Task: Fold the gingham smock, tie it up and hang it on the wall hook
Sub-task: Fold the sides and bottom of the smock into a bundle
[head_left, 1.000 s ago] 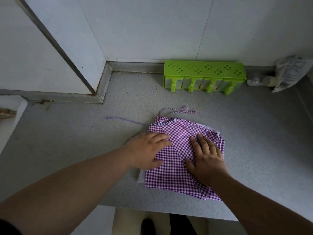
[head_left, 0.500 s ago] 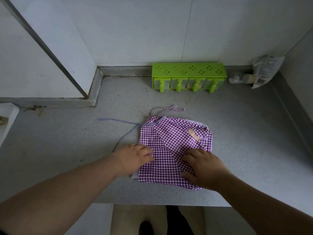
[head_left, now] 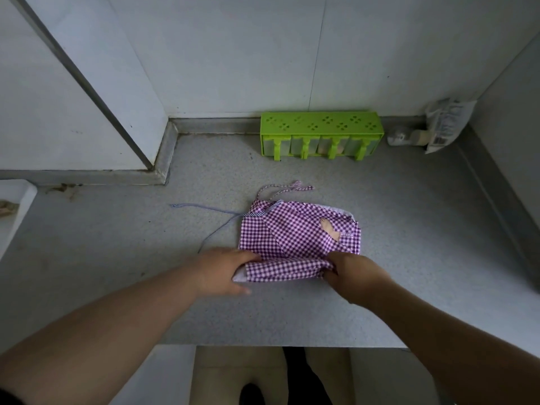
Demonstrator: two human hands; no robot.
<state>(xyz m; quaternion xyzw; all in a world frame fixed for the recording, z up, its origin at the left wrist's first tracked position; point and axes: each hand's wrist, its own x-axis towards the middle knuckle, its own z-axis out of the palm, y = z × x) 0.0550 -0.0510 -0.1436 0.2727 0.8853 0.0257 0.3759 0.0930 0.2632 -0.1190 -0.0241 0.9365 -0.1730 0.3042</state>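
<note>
On the grey counter [head_left: 409, 258], in front of the green rack [head_left: 321, 135], the folded gingham smock [head_left: 298, 238] lies with its near edge gripped by the left hand [head_left: 225, 270] and right hand [head_left: 353, 273], fingers curled into the fabric.

A home kitchen: speckled grey countertop [head_left: 380, 200], green seasoning-box rack [head_left: 320, 133] against white wall

One head-worn wide-angle view looks steeply down, close over the worktop [head_left: 380, 273], toward the corner walls.
</note>
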